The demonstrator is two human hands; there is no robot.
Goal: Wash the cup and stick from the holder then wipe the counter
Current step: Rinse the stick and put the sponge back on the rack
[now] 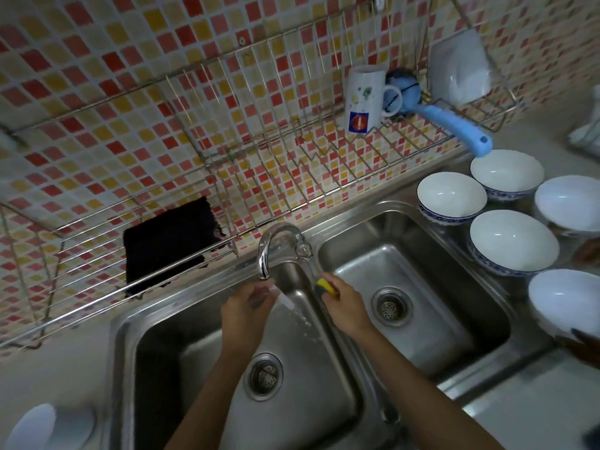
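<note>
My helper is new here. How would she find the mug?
Start at the wire rack on the tiled wall above the sink. The mug stands near its right end, left of a blue brush. It alone is white with a blue-and-red sticker.

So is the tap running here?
Running, it seems: water droplets fall off the white stick the left hand holds under the tap spout, into the left basin.
</note>
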